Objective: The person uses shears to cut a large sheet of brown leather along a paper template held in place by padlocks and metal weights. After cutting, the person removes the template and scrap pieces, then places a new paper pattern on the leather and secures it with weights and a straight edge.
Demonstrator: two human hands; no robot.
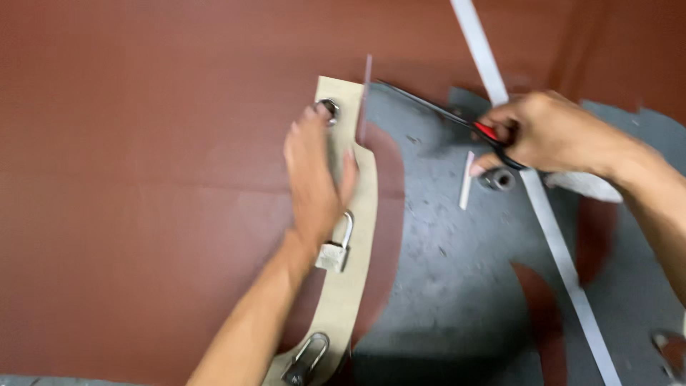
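Observation:
My left hand [314, 175] lies flat, fingers apart, on a curved beige cardboard pattern [357, 243] that rests on a large reddish-brown sheet [143, 179]. My right hand [550, 132] grips scissors [457, 118] with red and black handles; the long blades point left toward the top of the pattern. A thin offcut strip [366, 96] stands up beside the blade tip. Three metal weights sit on the pattern: a round one [330, 109] at my fingertips, a padlock [336, 246] by my wrist and another padlock [306, 357] at the bottom end.
Grey floor [443, 286] shows where the sheet is cut away. A white stripe [564, 257] runs diagonally across it. A small metal ring [498, 179] and a pale sliver [466, 179] lie below the scissors. Another metal object [668, 350] sits at the lower right edge.

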